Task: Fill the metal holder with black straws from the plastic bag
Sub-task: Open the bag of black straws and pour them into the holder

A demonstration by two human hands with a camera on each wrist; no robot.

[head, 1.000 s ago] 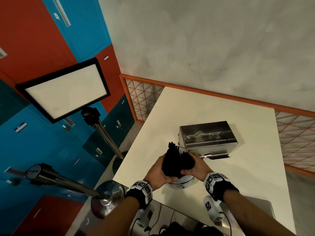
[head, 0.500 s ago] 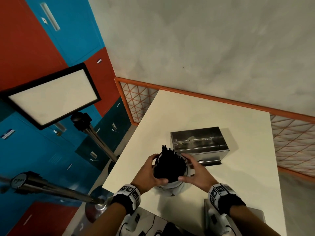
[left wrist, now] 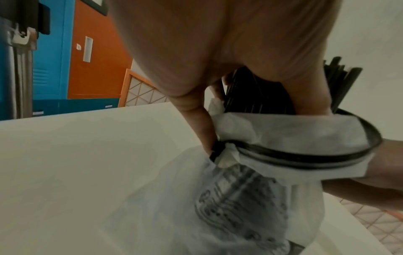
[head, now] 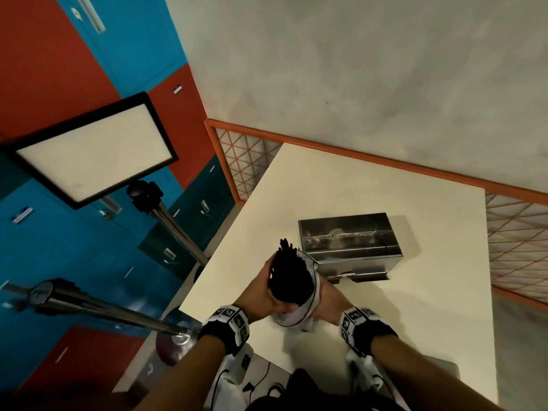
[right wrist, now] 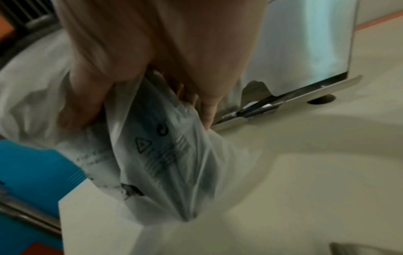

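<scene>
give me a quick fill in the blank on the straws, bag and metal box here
1. The left hand grips a bundle of ____ straws.
2. The right hand holds the plastic ____ around their lower ends.
3. The metal holder stands on the ____ table.

Missing words: black; bag; white

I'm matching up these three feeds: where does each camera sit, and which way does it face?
Head: worn on the head, looking down at the white table, shiny metal holder, both hands and forearms.
Left wrist: looks along the left hand at the bundle of black straws.
Right wrist: looks along the right hand at the holder's front.
All share the translucent printed plastic bag.
</scene>
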